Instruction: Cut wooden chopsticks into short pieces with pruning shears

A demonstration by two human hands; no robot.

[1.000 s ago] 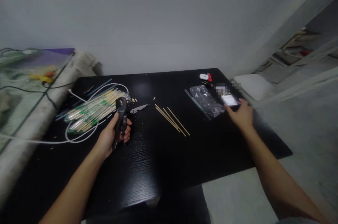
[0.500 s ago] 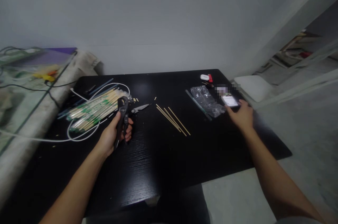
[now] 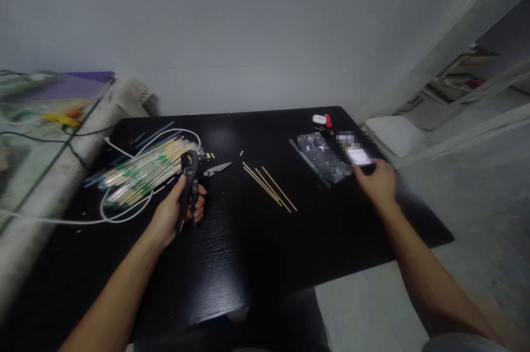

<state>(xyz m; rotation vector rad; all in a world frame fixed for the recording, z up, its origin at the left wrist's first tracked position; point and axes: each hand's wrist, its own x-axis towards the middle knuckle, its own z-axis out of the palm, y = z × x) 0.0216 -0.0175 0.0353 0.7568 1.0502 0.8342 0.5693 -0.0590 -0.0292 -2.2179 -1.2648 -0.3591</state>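
Note:
In my left hand (image 3: 168, 211) is a black pliers-like hand tool (image 3: 189, 183), its jaw end pointing up and away from me. The fingers are wrapped round its handles. Just right of it lies a pointed grey blade (image 3: 217, 169); whether it belongs to a separate tool I cannot tell. My right hand (image 3: 377, 180) grips the near end of a phone (image 3: 358, 156) with a lit screen, thumb on the left and fingers on the right. Several thin wooden sticks (image 3: 269, 189) lie loose between my hands.
Bundled sticks in green-printed plastic (image 3: 141, 169) lie on the left, with a white cable (image 3: 124, 219) looped around them. Clear plastic wrapping (image 3: 323, 158), a bluish strip (image 3: 308, 161) and a white case (image 3: 319, 119) are on the black table (image 3: 232, 252). A wall stands behind.
The phone's screen now looks whiter and brighter. The view has shifted slightly; both hands keep nearly the same pose and hold.

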